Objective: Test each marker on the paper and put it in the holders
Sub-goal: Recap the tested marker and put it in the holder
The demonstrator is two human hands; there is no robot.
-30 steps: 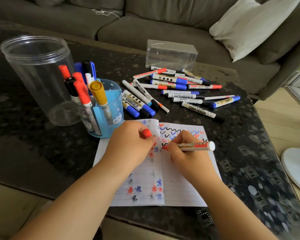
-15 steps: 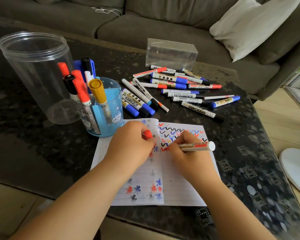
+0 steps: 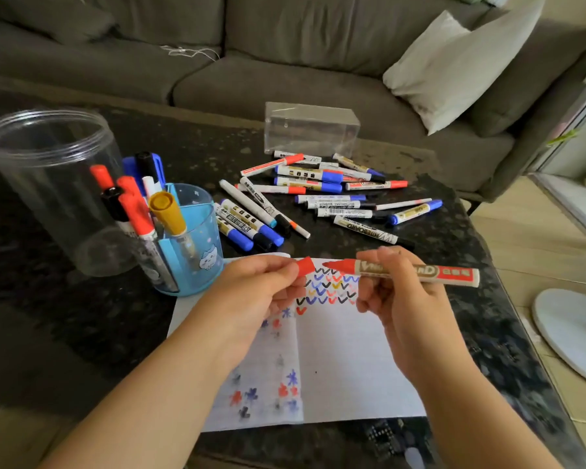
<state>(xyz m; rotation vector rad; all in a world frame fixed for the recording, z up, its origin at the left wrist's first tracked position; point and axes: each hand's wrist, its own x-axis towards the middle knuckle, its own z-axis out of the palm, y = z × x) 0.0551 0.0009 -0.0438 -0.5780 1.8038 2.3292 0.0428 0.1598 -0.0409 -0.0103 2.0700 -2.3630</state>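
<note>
The right hand (image 3: 403,299) has its grip closed around a red marker (image 3: 416,271), fingers curled over the barrel, holding it level above the paper (image 3: 345,360) with the bare tip pointing left. The left hand (image 3: 254,292) pinches the red cap (image 3: 305,265) between thumb and fingertips, just beside that tip, not touching. Left of the paper stands the blue holder (image 3: 197,252) on the tabletop (image 3: 82,316).

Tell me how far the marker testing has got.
Done: several markers stand in the blue plastic holder cup, and rows of coloured ticks cover the white lined paper. In hand: the right hand holds an uncapped red whiteboard marker above the paper; the left hand pinches its red cap near the tip. Left: the loose pile of markers on the dark table, and the clear plastic jar looks empty.
</note>
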